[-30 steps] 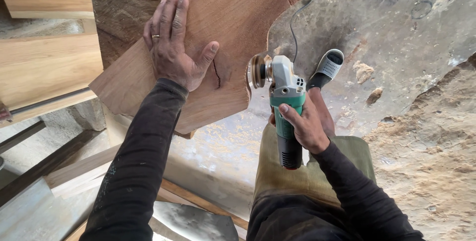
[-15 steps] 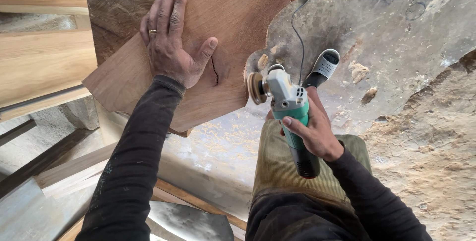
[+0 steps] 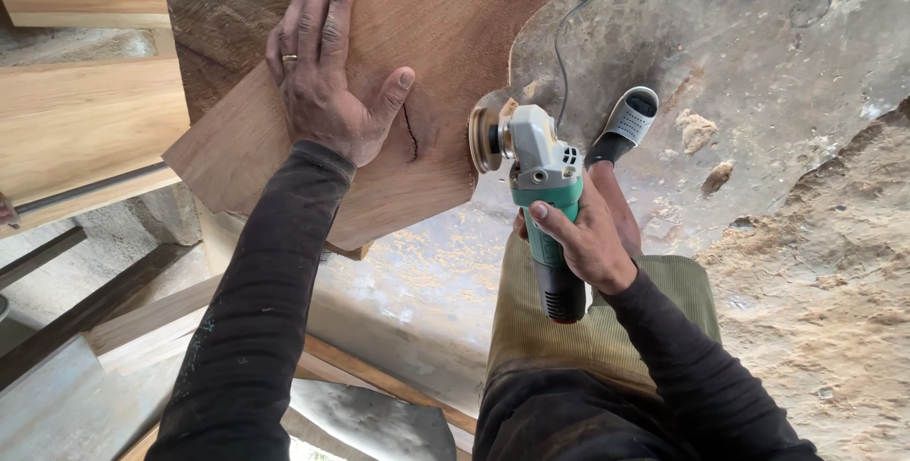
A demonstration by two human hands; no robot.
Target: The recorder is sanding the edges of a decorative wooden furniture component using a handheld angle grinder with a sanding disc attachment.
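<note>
Your left hand [image 3: 327, 72] lay flat, fingers spread, pinning wooden board [image 3: 445, 35]; right hand [image 3: 583, 243] gripped angle grinder [image 3: 540, 186], disc touching board's edge; edge sanding barely begun.

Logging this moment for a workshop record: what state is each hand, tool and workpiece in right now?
Left hand: flat, fingers spread, pressing on the board.
Right hand: closed around the grinder's body.
Angle grinder: held, disc at the board's edge; spinning or not, cannot tell.
Wooden board: lying tilted, cracked near the thumb.
Sawdust: scattered on the floor.
</note>
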